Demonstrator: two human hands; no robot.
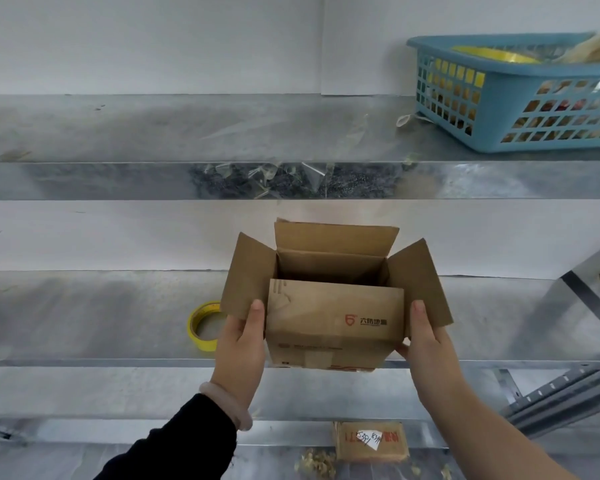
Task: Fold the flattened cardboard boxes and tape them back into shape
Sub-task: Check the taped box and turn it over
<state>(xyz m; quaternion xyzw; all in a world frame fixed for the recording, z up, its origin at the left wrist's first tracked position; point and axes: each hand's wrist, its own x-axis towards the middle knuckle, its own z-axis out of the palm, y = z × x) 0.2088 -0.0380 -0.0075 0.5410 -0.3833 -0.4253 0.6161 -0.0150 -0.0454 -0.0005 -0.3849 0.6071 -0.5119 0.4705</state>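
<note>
The cardboard box [333,317] sits at the middle of the view, top open and flaps spread outward, over the front edge of the middle shelf [84,306]. The left grip [243,341] clasps its 9 o'clock side, thumb on the flap. The right grip [426,341] clasps its 3 o'clock side the same way. A yellow tape roll [203,325] lies on the shelf at 9 o'clock, just beside the left grip. A blue basket [499,95] sits at 1 o'clock, on the upper shelf.
</note>
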